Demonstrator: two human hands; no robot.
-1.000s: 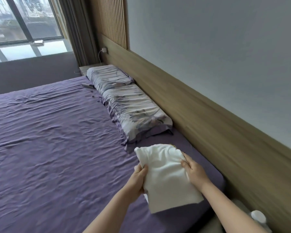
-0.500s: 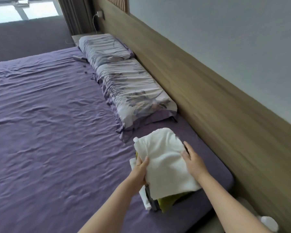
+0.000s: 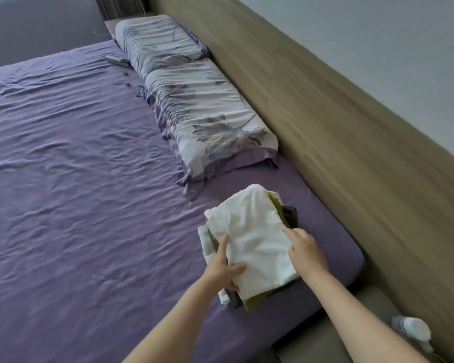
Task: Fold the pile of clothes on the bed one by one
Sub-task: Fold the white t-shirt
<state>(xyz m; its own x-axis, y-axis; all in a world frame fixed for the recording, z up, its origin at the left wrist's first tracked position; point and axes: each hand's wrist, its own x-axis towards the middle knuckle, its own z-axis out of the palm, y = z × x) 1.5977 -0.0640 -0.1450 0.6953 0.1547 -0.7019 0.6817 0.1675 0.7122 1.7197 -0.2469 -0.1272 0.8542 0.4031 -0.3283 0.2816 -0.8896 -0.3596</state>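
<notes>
Near the bed's right corner, beside the wooden headboard (image 3: 325, 106), a folded white garment (image 3: 252, 237) lies on top of a small stack of folded clothes (image 3: 254, 301). Its surface is soft and lightly creased, its far end rounded over, and it covers most of the stack. Olive-green, dark grey and white layers peek out along the stack's edges beneath it. The left hand (image 3: 222, 268) grips the white garment's near left edge, thumb on top and the index finger stretched along the cloth, while the other fingers are tucked underneath. The right hand (image 3: 306, 251) rests on the right edge with its fingers spread a little and pointing forward, pressing down.

Around the stack spreads the wrinkled purple sheet (image 3: 76, 166). Two floral pillows (image 3: 194, 106) lie end to end along the headboard, the nearer one just beyond the stack. A flat dark object (image 3: 118, 61) lies by the far pillow; what it is I cannot tell. Small dark specks dot the sheet near it. At the lower right a white, partly blurred object (image 3: 410, 330) sits off the bed, cut by the right forearm. The lower layers of the stack are mostly hidden.
</notes>
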